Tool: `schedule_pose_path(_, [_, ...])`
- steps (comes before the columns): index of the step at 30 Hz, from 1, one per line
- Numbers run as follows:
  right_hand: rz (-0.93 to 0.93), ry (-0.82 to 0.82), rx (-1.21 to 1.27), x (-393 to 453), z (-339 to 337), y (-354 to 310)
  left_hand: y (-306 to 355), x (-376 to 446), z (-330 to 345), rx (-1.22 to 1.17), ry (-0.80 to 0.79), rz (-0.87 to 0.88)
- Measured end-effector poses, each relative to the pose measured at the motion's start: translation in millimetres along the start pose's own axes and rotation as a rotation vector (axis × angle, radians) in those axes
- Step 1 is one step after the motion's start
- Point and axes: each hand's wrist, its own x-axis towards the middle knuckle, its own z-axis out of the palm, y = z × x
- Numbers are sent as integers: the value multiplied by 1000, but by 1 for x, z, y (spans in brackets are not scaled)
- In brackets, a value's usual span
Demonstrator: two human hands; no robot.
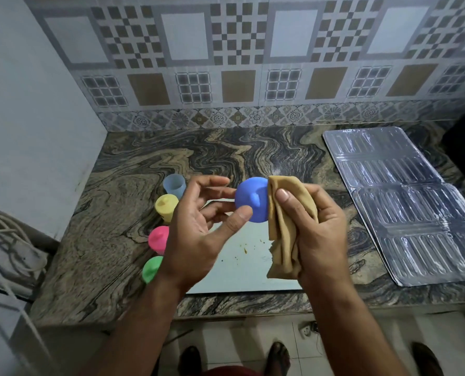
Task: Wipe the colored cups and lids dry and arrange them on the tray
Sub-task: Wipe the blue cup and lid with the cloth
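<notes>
Above marble counter (133, 169), blue lid (251, 199) on edge, knob toward camera.

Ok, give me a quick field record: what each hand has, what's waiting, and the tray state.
left hand: holds round blue plastic lid
right hand: presses tan cloth to lid's edge
waiting, left of hands: pale blue translucent cup, yellow lidded cup, pink lidded cup, green lidded cup
flat pale tray: no cups on it
</notes>
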Motion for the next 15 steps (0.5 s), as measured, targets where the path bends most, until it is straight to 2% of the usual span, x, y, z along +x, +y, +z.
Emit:
schedule_pose_path(3, [75,75,37,-5,2,12,-10,-4,6,167,84,63])
schedule_pose_path(6, [58,106,16,-10,5,18,-18,-6,12,246,166,78])
schedule_pose_path(12, [24,50,-84,-15,8,22,-25,0,12,128,247,48])
schedule_pose_path(15, [11,92,-130,-11,7,24,-32,10,-3,165,306,41])
